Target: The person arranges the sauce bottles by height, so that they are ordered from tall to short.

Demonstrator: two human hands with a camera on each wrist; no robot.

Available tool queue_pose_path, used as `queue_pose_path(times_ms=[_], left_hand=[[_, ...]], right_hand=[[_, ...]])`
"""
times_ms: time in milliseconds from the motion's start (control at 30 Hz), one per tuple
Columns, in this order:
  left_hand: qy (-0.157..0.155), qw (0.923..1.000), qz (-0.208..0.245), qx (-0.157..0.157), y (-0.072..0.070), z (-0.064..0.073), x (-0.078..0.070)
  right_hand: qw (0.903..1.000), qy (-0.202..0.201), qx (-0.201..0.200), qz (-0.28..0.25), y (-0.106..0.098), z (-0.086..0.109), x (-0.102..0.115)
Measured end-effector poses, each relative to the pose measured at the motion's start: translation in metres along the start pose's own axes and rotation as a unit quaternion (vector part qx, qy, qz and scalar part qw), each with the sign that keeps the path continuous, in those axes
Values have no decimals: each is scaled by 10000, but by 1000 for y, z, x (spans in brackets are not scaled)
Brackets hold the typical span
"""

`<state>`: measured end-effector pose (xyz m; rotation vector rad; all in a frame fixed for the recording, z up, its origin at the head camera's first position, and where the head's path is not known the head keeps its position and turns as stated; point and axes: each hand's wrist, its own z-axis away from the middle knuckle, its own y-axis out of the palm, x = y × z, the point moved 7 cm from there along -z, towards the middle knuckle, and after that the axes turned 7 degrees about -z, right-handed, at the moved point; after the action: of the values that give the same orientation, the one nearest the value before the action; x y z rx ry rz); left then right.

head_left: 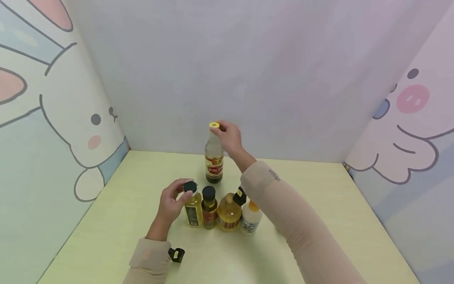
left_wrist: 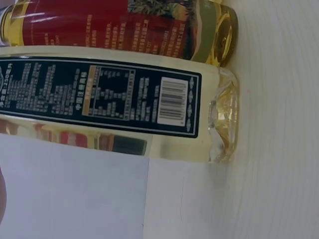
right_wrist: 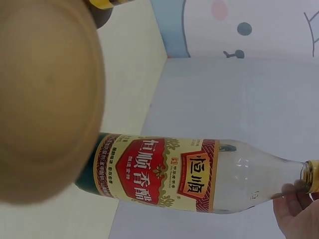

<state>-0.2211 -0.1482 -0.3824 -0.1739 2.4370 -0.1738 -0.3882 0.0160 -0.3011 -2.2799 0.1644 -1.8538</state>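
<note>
My right hand (head_left: 230, 139) grips a tall glass vinegar bottle (head_left: 214, 163) by its yellow cap. The bottle is upright behind a row of other bottles, with a red and cream label and a little dark liquid low down. In the right wrist view its label (right_wrist: 159, 174) shows large, and fingertips (right_wrist: 294, 206) touch the neck. My left hand (head_left: 169, 203) pinches the dark green cap of a clear bottle of pale yellow liquid (head_left: 193, 213) at the row's left end. The left wrist view shows that bottle's dark back label (left_wrist: 99, 97) and its base on the table.
Right of the left-hand bottle stand a black-capped bottle with a red label (head_left: 209, 213), a rounded amber bottle (head_left: 229, 215) and a white bottle with an orange cap (head_left: 251, 219). Behind the pale table (head_left: 301, 177) rises a grey-white wall (head_left: 283, 79); cartoon panels (head_left: 71, 118) flank it.
</note>
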Motion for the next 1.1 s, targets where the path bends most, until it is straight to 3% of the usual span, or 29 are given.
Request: queue_pose_path(times_ms=[100,400,600,1100], left_hand=[[39,10000,36,-35,0,-2,-10],[-84,9999,-131,43,-4,10,16],[-191,9996,-196,28,-9,10,15],[-112,9999,-16,37,-9,7,13]], right_hand=[[9999,52,94,29,7,-2,-2],[9999,116,97,74,22,-4,-5],[9999,43,107,100,33,-7,-4],[9996,72,-63,264,42,-9,-7]])
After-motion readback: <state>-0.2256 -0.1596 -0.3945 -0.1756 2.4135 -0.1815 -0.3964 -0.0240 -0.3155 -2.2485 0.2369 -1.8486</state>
